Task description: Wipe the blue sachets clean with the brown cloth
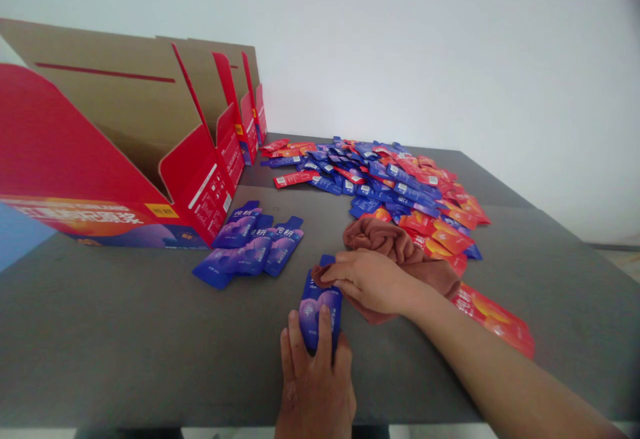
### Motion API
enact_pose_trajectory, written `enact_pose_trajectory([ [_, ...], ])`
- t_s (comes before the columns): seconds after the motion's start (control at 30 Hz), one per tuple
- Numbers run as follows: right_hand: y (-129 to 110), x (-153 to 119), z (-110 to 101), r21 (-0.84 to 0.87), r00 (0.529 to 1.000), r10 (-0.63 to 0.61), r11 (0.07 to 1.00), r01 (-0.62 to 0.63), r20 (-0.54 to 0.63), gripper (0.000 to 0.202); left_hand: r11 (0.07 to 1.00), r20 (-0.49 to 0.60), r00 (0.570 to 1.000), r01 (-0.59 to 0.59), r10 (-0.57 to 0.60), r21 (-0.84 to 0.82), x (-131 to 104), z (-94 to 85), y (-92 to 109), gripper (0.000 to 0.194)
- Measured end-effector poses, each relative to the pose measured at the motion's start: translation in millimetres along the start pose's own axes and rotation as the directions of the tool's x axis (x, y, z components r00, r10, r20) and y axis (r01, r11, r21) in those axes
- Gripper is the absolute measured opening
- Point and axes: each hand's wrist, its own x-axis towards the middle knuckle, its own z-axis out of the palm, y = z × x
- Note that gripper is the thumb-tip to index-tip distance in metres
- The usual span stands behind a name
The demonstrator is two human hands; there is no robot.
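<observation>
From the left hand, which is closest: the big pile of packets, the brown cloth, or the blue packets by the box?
1. Brown cloth, just right of the left hand.
2. Blue packets by the box, ahead on the left.
3. Big pile of packets, far back, right.

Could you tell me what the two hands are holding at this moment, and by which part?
The left hand pins the small blue foil sachet flat by its near end; the right hand presses a crumpled brown cloth on its far end.
</observation>
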Motion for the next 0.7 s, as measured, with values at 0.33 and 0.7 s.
enact_pose_trajectory([
  [0.33, -9, 2, 3, 0.013, 0.999, -0.041, 0.999, 0.041, 0.026, 0.025, 1.0, 0.005, 1.0, 0.022, -0.022, -0.005, 1, -0.9, 2, 0.036],
  [0.7, 3, 0, 2, 0.04, 0.996, -0.085, 0.996, 0.085, -0.002, 0.026, 1.0, -0.005, 1.0, 0.016, -0.016, 0.007, 0, 0.8, 2, 0.031],
])
